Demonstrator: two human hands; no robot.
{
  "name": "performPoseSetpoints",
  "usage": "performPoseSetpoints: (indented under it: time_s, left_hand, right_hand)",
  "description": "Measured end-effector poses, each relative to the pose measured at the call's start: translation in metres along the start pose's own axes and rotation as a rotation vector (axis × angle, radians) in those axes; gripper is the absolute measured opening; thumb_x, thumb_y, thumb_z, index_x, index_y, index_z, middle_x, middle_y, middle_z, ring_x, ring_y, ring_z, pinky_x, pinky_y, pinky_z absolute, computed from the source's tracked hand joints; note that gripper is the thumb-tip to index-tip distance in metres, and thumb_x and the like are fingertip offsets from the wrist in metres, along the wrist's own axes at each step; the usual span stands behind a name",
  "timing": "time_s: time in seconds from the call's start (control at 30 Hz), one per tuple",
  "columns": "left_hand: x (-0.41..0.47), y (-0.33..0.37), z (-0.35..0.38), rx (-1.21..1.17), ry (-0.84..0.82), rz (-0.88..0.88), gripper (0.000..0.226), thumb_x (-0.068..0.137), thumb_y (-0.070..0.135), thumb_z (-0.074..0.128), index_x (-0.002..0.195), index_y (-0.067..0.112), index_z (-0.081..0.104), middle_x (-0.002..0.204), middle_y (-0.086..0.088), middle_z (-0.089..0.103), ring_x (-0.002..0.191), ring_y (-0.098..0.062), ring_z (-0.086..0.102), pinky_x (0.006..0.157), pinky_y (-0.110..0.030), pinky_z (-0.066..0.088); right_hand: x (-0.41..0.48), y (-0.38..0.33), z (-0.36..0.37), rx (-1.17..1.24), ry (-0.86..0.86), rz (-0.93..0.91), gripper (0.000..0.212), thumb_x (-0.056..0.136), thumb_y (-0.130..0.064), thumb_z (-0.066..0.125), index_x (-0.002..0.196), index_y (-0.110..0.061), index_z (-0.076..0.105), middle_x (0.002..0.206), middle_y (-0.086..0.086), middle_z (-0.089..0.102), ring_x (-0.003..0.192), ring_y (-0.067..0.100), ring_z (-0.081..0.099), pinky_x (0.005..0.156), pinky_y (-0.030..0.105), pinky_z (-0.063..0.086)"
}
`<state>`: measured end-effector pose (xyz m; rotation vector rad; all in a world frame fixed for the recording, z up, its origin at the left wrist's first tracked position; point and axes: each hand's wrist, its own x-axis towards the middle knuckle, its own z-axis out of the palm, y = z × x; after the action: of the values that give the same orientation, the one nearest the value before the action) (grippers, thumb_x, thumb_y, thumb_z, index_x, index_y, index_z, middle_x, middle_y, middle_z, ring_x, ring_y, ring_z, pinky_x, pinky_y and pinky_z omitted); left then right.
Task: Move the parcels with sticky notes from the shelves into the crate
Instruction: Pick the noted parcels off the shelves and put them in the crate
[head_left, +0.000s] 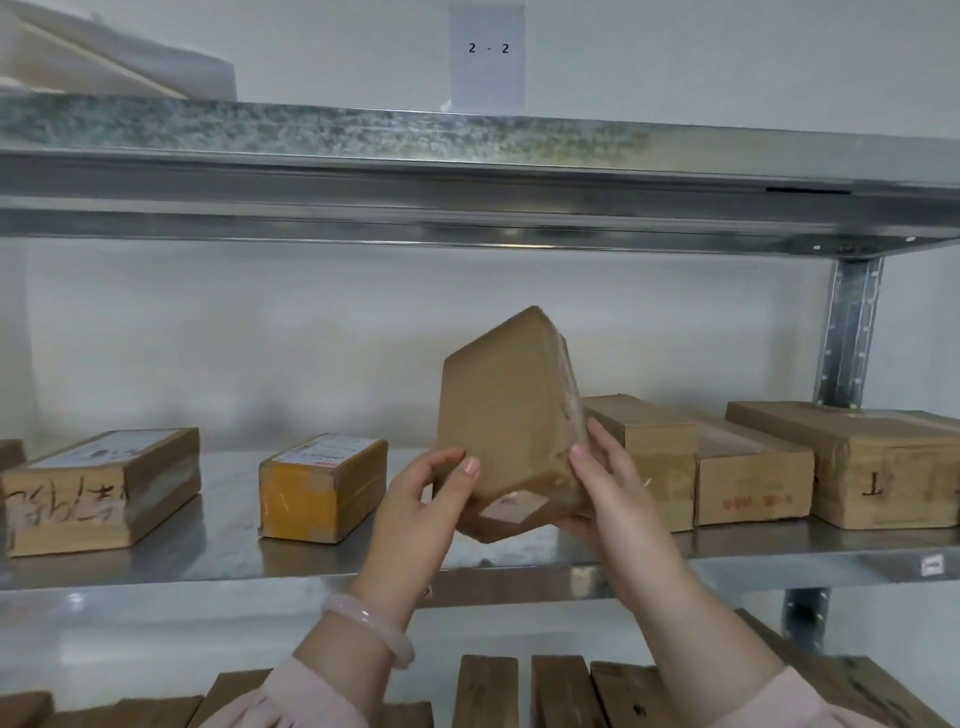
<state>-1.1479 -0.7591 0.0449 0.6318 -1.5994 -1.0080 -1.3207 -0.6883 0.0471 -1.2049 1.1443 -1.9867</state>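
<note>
1. The fingers of the left hand curl round the lower left edge of a brown parcel, thumb pressed on its near face. The fingers of the right hand clasp the lower right edge, some tucked underneath.
2. The parcel sits between the two sets of fingers, tipped up on one corner over the metal shelf. I cannot tell whether that corner touches the shelf.
3. A pale patch shows on its lower face, between the thumbs.
4. Left of the left fingers a yellow-taped box lies flat on the shelf. A scribbled box lies further out.
5. Just behind the right fingers three cardboard boxes stand in a row.
6. Well above the fingers runs an upper shelf, with a paper sheet marked "2 - 2" behind it.
7. Below the fingers a pale bracelet rings the left wrist, and lower boxes show beneath the wrists.
</note>
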Motion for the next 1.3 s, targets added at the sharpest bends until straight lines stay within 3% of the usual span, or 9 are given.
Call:
performPoseSetpoints:
  time_s: [0.17, 0.23, 0.33, 0.47, 0.63, 0.9, 1.03, 1.17, 1.3]
  left_hand:
    - [0.005, 0.017, 0.010, 0.048, -0.089, -0.047, 0.087, 0.066, 0.070, 0.059, 0.141, 0.029, 0.045, 0.129, 0.014, 0.049, 0.110, 0.000, 0.052, 0.087, -0.016, 0.049]
    - [0.004, 0.018, 0.012, 0.051, -0.083, -0.008, 0.069, 0.074, 0.063, 0.063, 0.135, 0.036, 0.049, 0.129, 0.016, 0.054, 0.107, 0.002, 0.055, 0.081, -0.011, 0.047]
    - [0.001, 0.010, 0.012, -0.040, -0.010, 0.075, 0.032, 0.091, 0.040, 0.062, 0.121, 0.049, 0.054, 0.108, 0.021, 0.069, 0.093, 0.006, 0.065, 0.071, -0.014, 0.055]
    - [-0.002, 0.002, 0.011, -0.146, 0.103, 0.099, 0.041, 0.092, 0.039, 0.059, 0.122, 0.062, 0.043, 0.121, 0.011, 0.062, 0.104, -0.006, 0.065, 0.089, -0.039, 0.057]
    - [-0.004, 0.001, 0.010, -0.098, 0.022, 0.110, 0.088, 0.062, 0.058, 0.082, 0.136, 0.057, 0.035, 0.140, 0.017, 0.045, 0.129, -0.007, 0.047, 0.100, -0.041, 0.051]
    - [-0.010, -0.010, -0.010, -0.302, 0.107, 0.005, 0.070, 0.059, 0.050, 0.080, 0.121, 0.064, 0.050, 0.136, 0.009, 0.054, 0.119, -0.017, 0.060, 0.092, -0.043, 0.055]
    - [-0.020, -0.007, -0.032, -0.381, 0.124, -0.016, 0.074, 0.060, 0.046, 0.078, 0.128, 0.055, 0.051, 0.131, 0.010, 0.060, 0.112, -0.014, 0.065, 0.087, -0.041, 0.057]
    - [-0.040, 0.006, -0.064, -0.162, 0.200, 0.044, 0.064, 0.069, 0.050, 0.071, 0.127, 0.062, 0.044, 0.137, 0.019, 0.054, 0.116, 0.002, 0.058, 0.096, -0.026, 0.052]
    - [-0.070, 0.012, -0.116, 0.077, 0.284, 0.109, 0.052, 0.088, 0.039, 0.064, 0.128, 0.061, 0.041, 0.136, 0.010, 0.055, 0.119, -0.005, 0.056, 0.091, -0.023, 0.053]
  right_hand:
    - [-0.013, 0.006, 0.012, -0.243, -0.069, -0.182, 0.081, 0.067, -0.056, 0.074, 0.134, -0.060, 0.028, 0.140, -0.019, 0.044, 0.124, -0.001, 0.049, 0.097, 0.026, 0.047]
    - [-0.015, 0.007, 0.015, -0.304, -0.096, -0.204, 0.089, 0.067, -0.056, 0.074, 0.140, -0.058, 0.023, 0.140, -0.025, 0.041, 0.126, -0.005, 0.043, 0.101, 0.027, 0.046]
    - [-0.017, 0.008, 0.015, -0.360, -0.149, -0.219, 0.061, 0.085, -0.045, 0.066, 0.133, -0.063, 0.033, 0.135, -0.035, 0.041, 0.123, -0.013, 0.041, 0.095, 0.017, 0.045]
    - [-0.023, 0.011, 0.018, -0.441, -0.221, -0.239, 0.050, 0.095, -0.040, 0.054, 0.134, -0.065, 0.033, 0.144, -0.034, 0.030, 0.131, -0.014, 0.027, 0.097, 0.011, 0.032]
    - [-0.027, 0.017, 0.022, -0.549, -0.251, -0.368, 0.050, 0.092, -0.044, 0.047, 0.139, -0.057, 0.035, 0.144, -0.038, 0.025, 0.136, -0.015, 0.014, 0.101, 0.014, 0.025]
    - [-0.007, 0.013, 0.018, -0.633, 0.011, -0.470, 0.052, 0.090, -0.039, 0.059, 0.126, -0.068, 0.036, 0.149, -0.028, 0.025, 0.133, -0.011, 0.015, 0.108, 0.032, 0.025]
    - [-0.001, 0.020, 0.036, -0.485, -0.130, -0.319, 0.063, 0.087, -0.044, 0.064, 0.134, -0.066, 0.030, 0.154, -0.018, 0.024, 0.139, -0.001, 0.021, 0.111, 0.033, 0.029]
    - [-0.014, 0.030, 0.068, -0.397, -0.199, -0.358, 0.066, 0.086, -0.038, 0.067, 0.130, -0.069, 0.031, 0.143, -0.023, 0.035, 0.132, -0.004, 0.033, 0.097, 0.021, 0.039]
    - [-0.039, 0.039, 0.111, -0.363, -0.233, -0.383, 0.069, 0.082, -0.037, 0.072, 0.127, -0.072, 0.032, 0.145, -0.016, 0.034, 0.135, 0.005, 0.034, 0.106, 0.031, 0.038]
